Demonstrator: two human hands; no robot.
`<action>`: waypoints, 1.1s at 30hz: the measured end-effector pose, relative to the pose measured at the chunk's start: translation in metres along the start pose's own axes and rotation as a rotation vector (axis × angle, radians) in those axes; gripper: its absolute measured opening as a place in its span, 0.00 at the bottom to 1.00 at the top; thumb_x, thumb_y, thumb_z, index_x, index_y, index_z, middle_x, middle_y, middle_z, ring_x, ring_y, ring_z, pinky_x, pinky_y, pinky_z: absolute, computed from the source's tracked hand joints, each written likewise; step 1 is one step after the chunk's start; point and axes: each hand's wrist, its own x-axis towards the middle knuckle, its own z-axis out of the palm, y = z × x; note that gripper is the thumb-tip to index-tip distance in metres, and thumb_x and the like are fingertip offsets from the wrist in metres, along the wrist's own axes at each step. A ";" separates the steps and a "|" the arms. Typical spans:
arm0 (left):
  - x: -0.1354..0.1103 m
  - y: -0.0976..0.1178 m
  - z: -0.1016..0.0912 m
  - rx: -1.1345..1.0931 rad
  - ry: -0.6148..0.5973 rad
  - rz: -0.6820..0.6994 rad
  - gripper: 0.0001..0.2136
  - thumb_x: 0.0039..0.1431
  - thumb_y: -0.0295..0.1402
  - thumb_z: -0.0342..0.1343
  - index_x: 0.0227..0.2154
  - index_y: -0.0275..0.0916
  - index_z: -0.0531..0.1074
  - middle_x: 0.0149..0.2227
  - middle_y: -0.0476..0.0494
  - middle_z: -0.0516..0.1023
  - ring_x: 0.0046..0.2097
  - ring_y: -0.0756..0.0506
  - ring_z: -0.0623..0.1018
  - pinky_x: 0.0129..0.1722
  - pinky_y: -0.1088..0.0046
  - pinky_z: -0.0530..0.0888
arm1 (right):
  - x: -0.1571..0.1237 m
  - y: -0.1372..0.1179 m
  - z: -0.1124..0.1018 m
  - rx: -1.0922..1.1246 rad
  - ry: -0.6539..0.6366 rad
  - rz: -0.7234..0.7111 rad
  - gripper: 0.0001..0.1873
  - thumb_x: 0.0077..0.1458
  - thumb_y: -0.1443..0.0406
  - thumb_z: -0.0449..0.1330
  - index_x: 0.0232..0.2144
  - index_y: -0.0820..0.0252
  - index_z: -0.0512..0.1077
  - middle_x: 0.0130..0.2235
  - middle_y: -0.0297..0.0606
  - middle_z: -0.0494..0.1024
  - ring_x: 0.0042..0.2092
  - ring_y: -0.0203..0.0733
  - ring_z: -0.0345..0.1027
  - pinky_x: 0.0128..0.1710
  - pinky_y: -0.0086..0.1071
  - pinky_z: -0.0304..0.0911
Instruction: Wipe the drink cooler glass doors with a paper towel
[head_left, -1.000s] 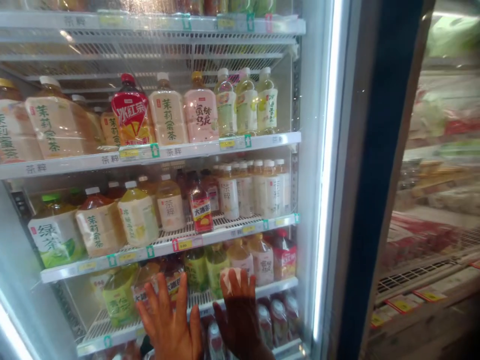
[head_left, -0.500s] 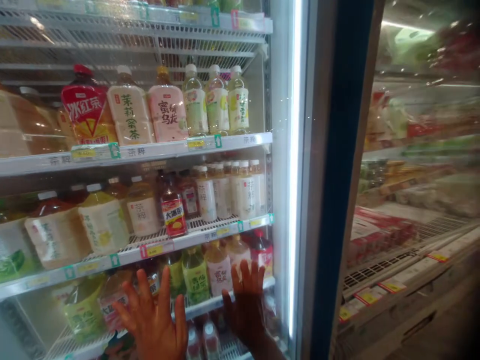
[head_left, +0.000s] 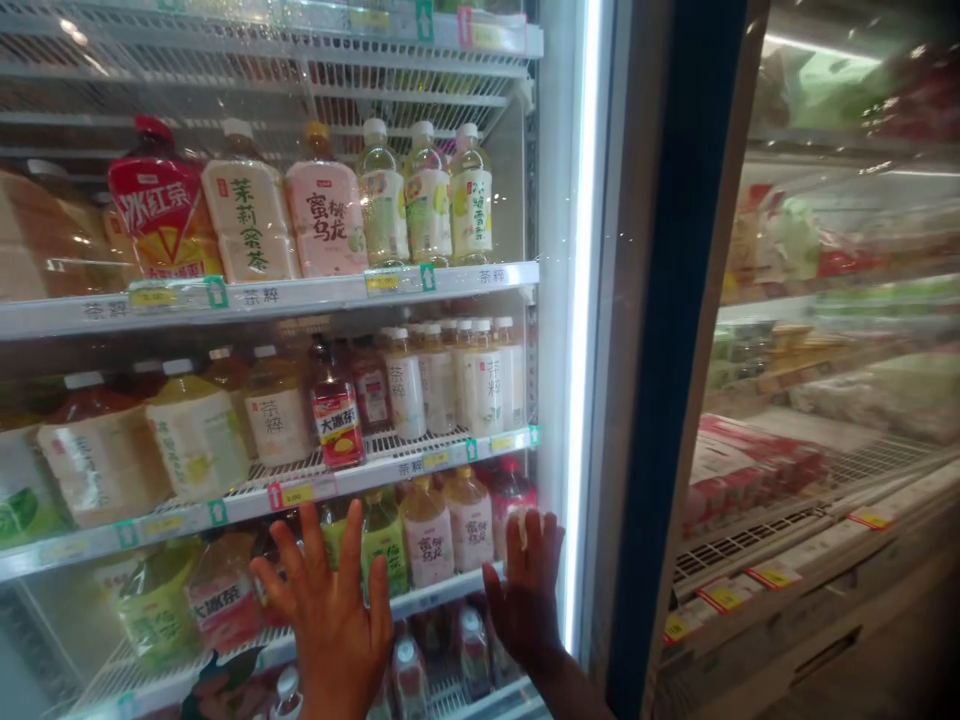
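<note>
My left hand (head_left: 334, 610) is raised with its fingers spread, holding nothing. It is in front of the lower shelf of a lit drinks cooler, covering part of a green-labelled drink bottle (head_left: 384, 550). Farther right, my right hand (head_left: 527, 590) is up too, fingers extended and apart, with nothing in it. It partly hides a bottle with a red cap (head_left: 512, 480). Between the hands stand pink-labelled tea bottles (head_left: 427, 535). Reflections suggest glass before the shelves; whether either palm touches it I cannot tell.
Higher shelves hold a large red-labelled bottle (head_left: 161, 205), a pink-labelled bottle (head_left: 325, 215) and a small dark iced tea bottle (head_left: 337, 415). A bright light strip (head_left: 585, 300) and dark blue post (head_left: 686, 300) edge the cooler. Beyond is an open chilled shelf with red packages (head_left: 750, 465).
Both hands have shifted right across the view, the right one more, uncovering a pink-labelled bottle. The shelves appear slightly farther left. Both hands stay spread.
</note>
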 end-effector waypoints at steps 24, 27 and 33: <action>0.073 -0.074 -0.053 0.071 0.131 0.185 0.34 0.66 0.36 0.54 0.71 0.51 0.49 0.76 0.45 0.34 0.76 0.35 0.33 0.71 0.40 0.31 | 0.221 -0.096 -0.006 0.033 0.050 -0.156 0.44 0.70 0.51 0.47 0.74 0.56 0.26 0.76 0.40 0.26 0.75 0.61 0.19 0.70 0.70 0.33; 0.081 -0.090 -0.063 0.084 0.140 0.206 0.33 0.66 0.37 0.54 0.71 0.51 0.49 0.76 0.46 0.32 0.76 0.36 0.32 0.71 0.41 0.30 | 0.190 -0.129 0.001 0.053 0.010 -0.200 0.46 0.69 0.49 0.49 0.74 0.57 0.26 0.76 0.42 0.27 0.75 0.63 0.19 0.69 0.71 0.36; 0.095 -0.121 -0.076 0.113 0.145 0.227 0.33 0.66 0.38 0.54 0.71 0.52 0.50 0.76 0.46 0.33 0.76 0.36 0.34 0.72 0.40 0.32 | 0.165 -0.171 0.012 0.045 -0.053 -0.401 0.45 0.69 0.51 0.50 0.74 0.57 0.30 0.76 0.38 0.28 0.76 0.57 0.21 0.72 0.64 0.35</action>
